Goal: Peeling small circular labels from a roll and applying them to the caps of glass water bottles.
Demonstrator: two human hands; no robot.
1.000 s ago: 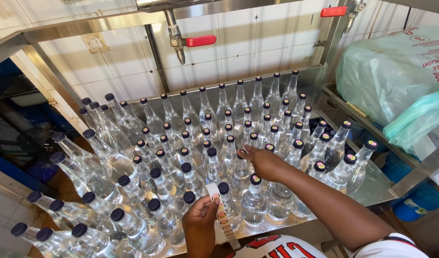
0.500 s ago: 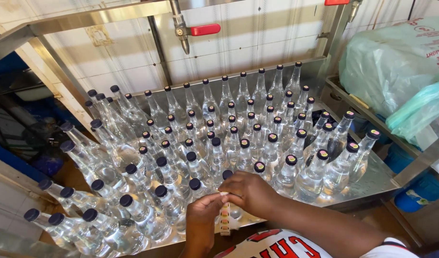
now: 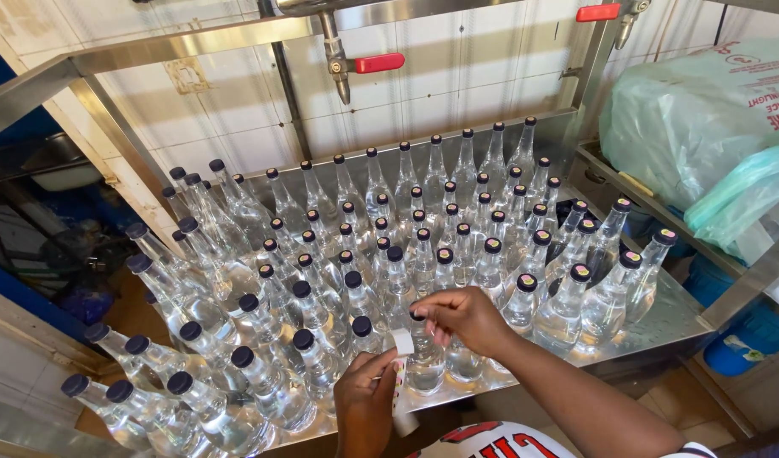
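Head view: the left hand (image 3: 366,399) pinches a white sticker strip (image 3: 401,382) hanging at the tabletop's (image 3: 661,326) front edge, while the right hand (image 3: 462,315) holds its fingertips pinched together over a black bottle cap (image 3: 417,314) just above the strip. Around them stand dozens of clear capped bottles (image 3: 389,254) in rows, some caps already stickered on the right. Red-handled taps (image 3: 364,66) hang above, and green bags (image 3: 703,119) sit right.

Clear glass bottles (image 3: 381,280) with dark caps: too many and too tightly packed for an exact count, several dozen across the centre of the frame. Red valve handles: two, one (image 3: 378,63) top centre, one (image 3: 597,12) top right. Hands: two, left (image 3: 366,403) and right (image 3: 462,315), bottom centre; sticker strip (image 3: 401,382): one.
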